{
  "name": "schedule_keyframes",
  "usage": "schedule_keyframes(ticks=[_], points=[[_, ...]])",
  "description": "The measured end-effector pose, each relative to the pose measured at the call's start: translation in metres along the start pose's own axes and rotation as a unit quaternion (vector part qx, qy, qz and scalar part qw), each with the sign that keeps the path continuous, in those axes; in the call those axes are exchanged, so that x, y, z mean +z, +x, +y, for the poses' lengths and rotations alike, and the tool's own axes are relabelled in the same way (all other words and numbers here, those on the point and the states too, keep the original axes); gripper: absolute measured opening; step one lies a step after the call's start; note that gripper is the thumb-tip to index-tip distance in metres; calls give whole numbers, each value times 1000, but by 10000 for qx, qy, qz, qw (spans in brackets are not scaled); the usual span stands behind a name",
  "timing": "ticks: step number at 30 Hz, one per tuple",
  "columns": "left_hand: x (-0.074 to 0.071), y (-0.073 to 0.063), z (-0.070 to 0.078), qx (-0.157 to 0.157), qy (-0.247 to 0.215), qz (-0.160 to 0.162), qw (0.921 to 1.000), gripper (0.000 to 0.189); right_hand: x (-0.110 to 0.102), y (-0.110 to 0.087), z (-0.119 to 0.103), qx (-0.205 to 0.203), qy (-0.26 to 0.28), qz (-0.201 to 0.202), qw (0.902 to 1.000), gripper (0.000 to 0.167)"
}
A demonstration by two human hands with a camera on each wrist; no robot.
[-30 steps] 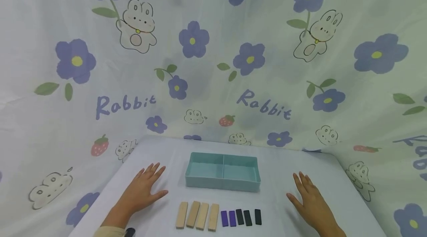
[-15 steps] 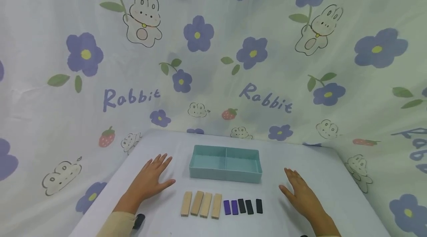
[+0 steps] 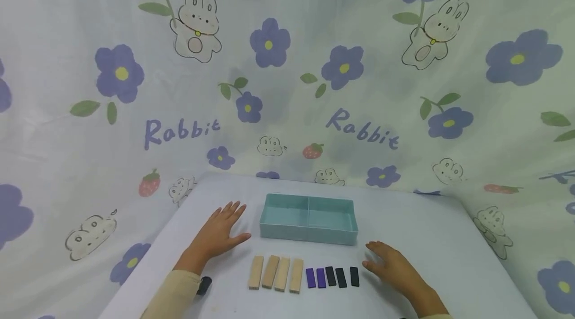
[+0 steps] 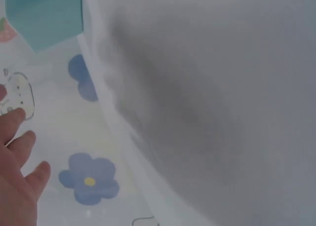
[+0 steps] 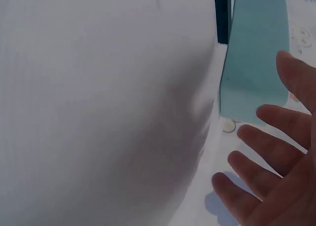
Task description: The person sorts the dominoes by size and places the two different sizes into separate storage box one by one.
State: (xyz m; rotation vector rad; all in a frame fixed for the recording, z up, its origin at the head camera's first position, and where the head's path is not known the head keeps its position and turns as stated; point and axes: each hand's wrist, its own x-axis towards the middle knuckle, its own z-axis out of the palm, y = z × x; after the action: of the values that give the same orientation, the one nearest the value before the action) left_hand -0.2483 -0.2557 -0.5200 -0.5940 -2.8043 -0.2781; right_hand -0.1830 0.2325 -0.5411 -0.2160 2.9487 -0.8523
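Observation:
My left hand [image 3: 216, 235] is held over the table left of the teal tray [image 3: 287, 231], fingers spread and holding nothing. On the other side my right hand [image 3: 397, 268] has its fingertips just right of the last black block [image 3: 355, 276], its fingers loosely extended with nothing in them. Several pale wooden blocks [image 3: 282, 274] lie in a row in front of the tray. Two small purple blocks [image 3: 311, 277] and three black blocks [image 3: 341, 277] continue that row to the right. In the right wrist view, the fingers [image 5: 269, 149] are parted, near the tray's side [image 5: 254, 53].
The tray has two compartments split by a divider [image 3: 308, 211]. A white cloth covers the table [image 3: 404, 209], and a curtain [image 3: 292, 84] printed with flowers and rabbits hangs behind it. A black object [image 3: 204, 285] shows at the left wrist.
My right hand has moved left, closer to the black blocks, and its fingers have drawn together. The left hand has shifted slightly right toward the tray. The head view has tilted a little.

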Motion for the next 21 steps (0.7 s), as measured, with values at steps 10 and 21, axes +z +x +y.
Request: schedule_keyframes(ticks=[10,21], points=[[18,23,21,65,-315,-185,9993,86,15,-4,-5,-384,-458,-674,9959,61],[18,59,27,520,-113,-311,9981,91,20,1,-16,-482,-549,-598,9955,43]])
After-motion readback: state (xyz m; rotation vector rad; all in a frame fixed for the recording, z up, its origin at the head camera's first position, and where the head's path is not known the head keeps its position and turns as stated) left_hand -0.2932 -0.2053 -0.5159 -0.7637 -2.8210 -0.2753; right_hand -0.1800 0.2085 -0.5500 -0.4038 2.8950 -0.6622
